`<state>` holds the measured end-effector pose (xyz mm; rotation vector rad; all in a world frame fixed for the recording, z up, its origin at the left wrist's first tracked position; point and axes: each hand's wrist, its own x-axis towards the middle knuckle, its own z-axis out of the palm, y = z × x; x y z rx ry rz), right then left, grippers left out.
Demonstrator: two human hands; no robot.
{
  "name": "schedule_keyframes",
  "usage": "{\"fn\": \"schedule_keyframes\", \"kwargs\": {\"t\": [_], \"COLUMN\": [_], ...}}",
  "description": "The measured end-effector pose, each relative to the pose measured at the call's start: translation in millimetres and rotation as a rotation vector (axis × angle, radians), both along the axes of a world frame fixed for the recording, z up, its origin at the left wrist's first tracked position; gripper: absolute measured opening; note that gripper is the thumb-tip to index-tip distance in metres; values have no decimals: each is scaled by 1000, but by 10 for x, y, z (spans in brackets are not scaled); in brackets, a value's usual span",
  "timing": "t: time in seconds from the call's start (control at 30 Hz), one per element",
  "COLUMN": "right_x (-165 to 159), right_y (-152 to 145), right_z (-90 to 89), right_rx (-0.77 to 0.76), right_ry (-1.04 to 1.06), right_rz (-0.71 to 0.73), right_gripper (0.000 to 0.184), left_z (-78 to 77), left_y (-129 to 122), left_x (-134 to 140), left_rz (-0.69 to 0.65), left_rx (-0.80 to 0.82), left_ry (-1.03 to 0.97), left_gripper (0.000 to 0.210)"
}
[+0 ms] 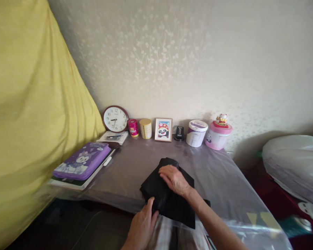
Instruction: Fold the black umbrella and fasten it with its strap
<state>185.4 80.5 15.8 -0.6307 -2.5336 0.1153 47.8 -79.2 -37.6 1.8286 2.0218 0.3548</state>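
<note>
A black folding umbrella (181, 206), collapsed with its fabric panels loose and pointing outward, lies over the front part of the table. My left hand (143, 222) grips its lower left end, thumb on top; the part inside the fingers is hidden. Across the upper panels rests my right hand (173, 178), palm down, with fingers stretched over the black fabric. One dark corner of fabric sticks out to the right beneath my right forearm. Checked cloth shows below the umbrella, blurred.
Along the wall stand a clock (116, 119), a pink can (133, 128), a yellow can (145, 128), a framed panda picture (163, 130), a small black device (179, 133) and two tubs (196, 133). A purple case (83, 161) lies on books at left. Plastic covers the table (219, 173).
</note>
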Motion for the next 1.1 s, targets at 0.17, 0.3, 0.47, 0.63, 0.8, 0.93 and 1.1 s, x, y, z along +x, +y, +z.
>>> {"fn": "schedule_keyframes", "kwargs": {"t": [0.17, 0.3, 0.47, 0.63, 0.8, 0.93, 1.1], "right_x": [-148, -245, -175, 485, 1119, 1162, 986], "right_y": [-5, 413, 732, 598, 39, -383, -563], "right_z": [-123, -85, 5, -6, -188, -303, -345], "right_rx": [12, -51, -177, -330, -532, -929, -894], "right_ry": [-212, -342, -206, 105, 309, 534, 477], "right_rz": [51, -167, -405, -681, -810, -860, -881], "right_gripper": [30, 32, 30, 35, 37, 32, 39], "left_z": [-22, 17, 31, -27, -77, -82, -83], "left_y": [-7, -5, 4, -7, -9, 1, 4], "left_x": [10, 20, 13, 13, 32, 41, 49], "left_rz": [2, 10, 2, -16, -25, -36, -35], "left_rx": [1, -5, 12, 51, 84, 104, 135], "left_ry": [4, 22, 56, 91, 145, 188, 239], "left_gripper": [44, 44, 42, 42, 43, 43, 40]}}
